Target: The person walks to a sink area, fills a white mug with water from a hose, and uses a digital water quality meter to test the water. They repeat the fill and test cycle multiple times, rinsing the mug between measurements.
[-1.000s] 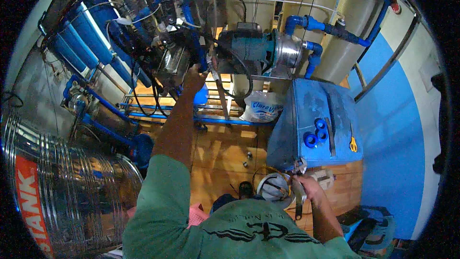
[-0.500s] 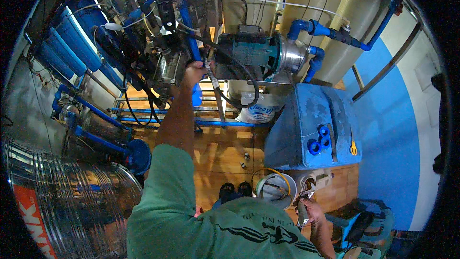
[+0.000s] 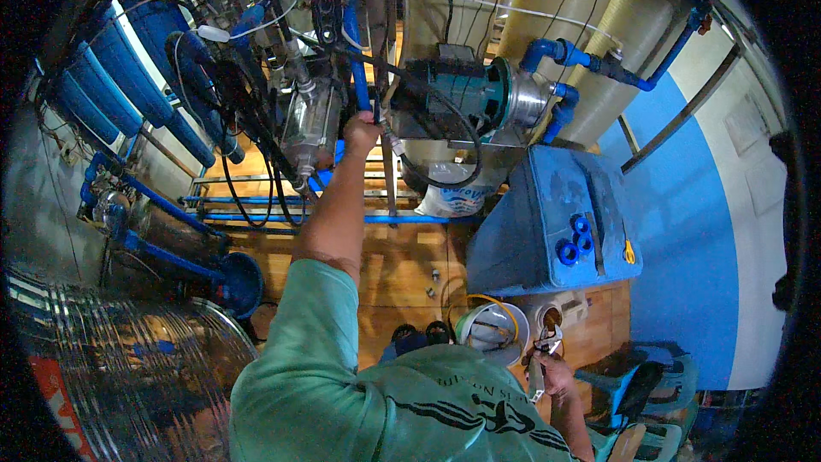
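My left hand (image 3: 363, 132) reaches up with its fingers closed around the lower part of an upright blue pipe (image 3: 361, 85). Beside that hand, a black hose (image 3: 473, 147) curves down past a teal motor pump (image 3: 457, 94). On the other side of the pipe is a shiny metal cylinder (image 3: 308, 133). Low at the right, my right hand (image 3: 558, 373) is wrapped around a metal adjustable wrench (image 3: 539, 368), its jaws pointing up. The wrench is over a small pale container (image 3: 547, 318), next to a white bucket (image 3: 492, 334).
On a blue box (image 3: 513, 231) lie several blue ring fittings (image 3: 568, 251) and yellow-handled scissors (image 3: 629, 251). A white sack (image 3: 453, 197) rests by the pump frame. A large steel tank (image 3: 120, 359) stands at the near left, a green plastic chair (image 3: 663, 415) at the near right.
The view has shifted slightly, so the machinery appears a little to the right. My left hand stays on the blue pipe. The wrench in my right hand has turned, its jaws now plainly visible.
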`<state>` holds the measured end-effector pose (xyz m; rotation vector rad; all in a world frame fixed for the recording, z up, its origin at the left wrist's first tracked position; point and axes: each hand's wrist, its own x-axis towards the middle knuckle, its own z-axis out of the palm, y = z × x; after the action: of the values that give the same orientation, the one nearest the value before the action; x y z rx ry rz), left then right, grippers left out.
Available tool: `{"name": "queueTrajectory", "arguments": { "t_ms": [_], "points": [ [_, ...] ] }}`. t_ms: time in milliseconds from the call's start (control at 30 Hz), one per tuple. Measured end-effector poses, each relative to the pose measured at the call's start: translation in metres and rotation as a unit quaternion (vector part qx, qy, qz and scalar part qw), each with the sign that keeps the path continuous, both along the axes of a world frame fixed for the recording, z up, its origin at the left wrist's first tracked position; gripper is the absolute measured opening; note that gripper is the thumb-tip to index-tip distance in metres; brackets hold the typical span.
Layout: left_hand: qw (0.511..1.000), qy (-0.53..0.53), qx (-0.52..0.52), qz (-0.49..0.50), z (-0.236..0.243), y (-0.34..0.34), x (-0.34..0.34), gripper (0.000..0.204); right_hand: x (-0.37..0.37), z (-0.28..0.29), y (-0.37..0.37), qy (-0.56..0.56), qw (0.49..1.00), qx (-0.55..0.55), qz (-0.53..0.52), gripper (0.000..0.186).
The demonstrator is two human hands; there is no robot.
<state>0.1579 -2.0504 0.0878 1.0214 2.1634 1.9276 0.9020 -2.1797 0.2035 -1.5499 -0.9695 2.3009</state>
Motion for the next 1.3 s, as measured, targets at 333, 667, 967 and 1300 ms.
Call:
{"name": "queueTrajectory", "arguments": {
  "t_ms": [333,667,967,1300],
  "points": [
    [0.993,0.032,-0.101,-0.045,0.046,-0.017,0.022,0.030,0.003,-0.007,-0.021,0.003,0.999,0.015,-0.033,0.023],
    [0.986,0.045,-0.161,-0.022,0.069,-0.026,0.034,0.037,0.014,-0.010,-0.023,0.019,0.998,-0.015,-0.050,0.025],
    [0.994,0.024,-0.079,-0.071,0.059,-0.026,0.030,0.034,0.011,-0.012,-0.024,0.025,0.998,-0.007,-0.061,0.021],
    [0.991,0.014,-0.115,-0.063,0.063,-0.026,0.028,0.032,0.019,-0.017,-0.022,0.000,0.999,-0.006,-0.041,0.021]
  ]
}}
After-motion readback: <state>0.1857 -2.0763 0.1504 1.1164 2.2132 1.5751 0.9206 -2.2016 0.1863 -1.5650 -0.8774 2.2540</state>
